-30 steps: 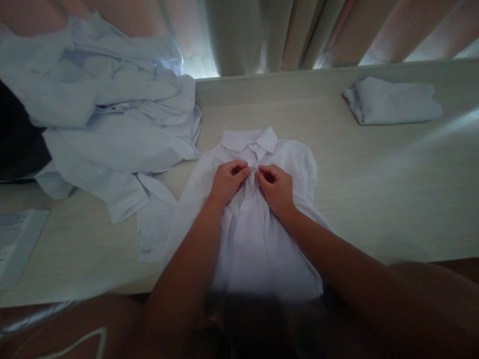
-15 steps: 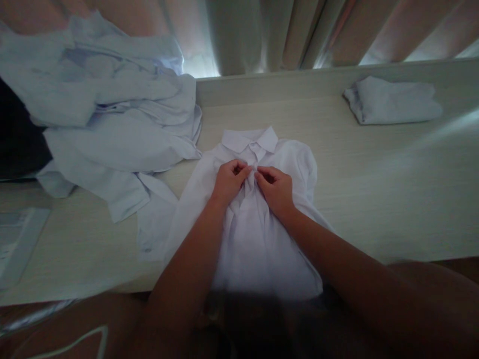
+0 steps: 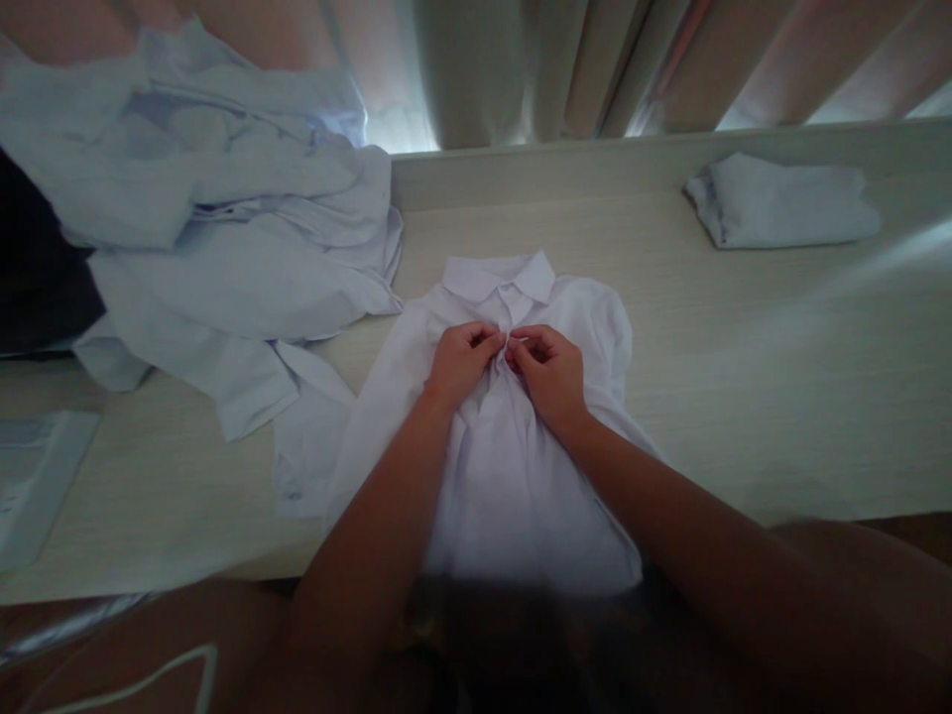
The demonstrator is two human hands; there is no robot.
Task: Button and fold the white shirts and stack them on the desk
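**Q:** Left hand (image 3: 459, 359) — how was it recorded?

**A:** It was noted as nearly closed, fingers curled inward, with the fingertips pinched on the front placket of the white shirt (image 3: 513, 476), just below the collar (image 3: 500, 277). Fabric was seen bunched between thumb and fingers.

**Q:** And the right hand (image 3: 548, 369)?

**A:** Much the same was logged: fingers curled tight, fabric of the same placket pinched at the tips. The two hands were observed touching, or very nearly so, at the shirt's centre line. Whether a button was held could not be told; the spot was too small and dim.

**Q:** Where was the shirt placed?

**A:** It was laid flat, front up, on the pale wooden table (image 3: 744, 397), collar away from the person, its hem reaching the near edge.

**Q:** Containers?

**A:** None were identified with certainty. A heap of loose white shirts (image 3: 215, 238) was noted at the far left of the table, with one sleeve trailing close to the worked shirt. A folded white garment (image 3: 780, 203) was recorded at the far right, well apart. A flat pale object (image 3: 34, 481) was seen at the left edge; its nature could not be determined. Curtains (image 3: 565, 64) were hung behind the table.
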